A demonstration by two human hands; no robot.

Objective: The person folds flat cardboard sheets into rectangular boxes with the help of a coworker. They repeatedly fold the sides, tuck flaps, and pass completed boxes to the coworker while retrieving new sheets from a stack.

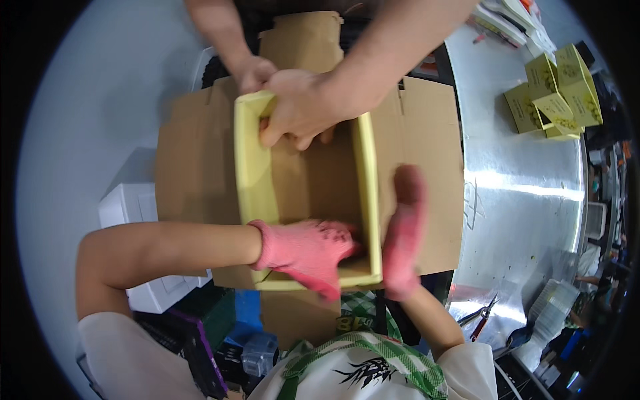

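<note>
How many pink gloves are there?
2: the left glove is at the near end of the yellow box; the right glove, blurred, is beside the box, over a cardboard flap.

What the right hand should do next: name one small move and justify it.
Perhaps lay the right hand against the right wall of the yellow box. It appears, blurred, just outside that wall, over a cardboard flap, while the left hand reaches in at the near end and a co-worker's hands are at the far end. That could steady the box.
</note>
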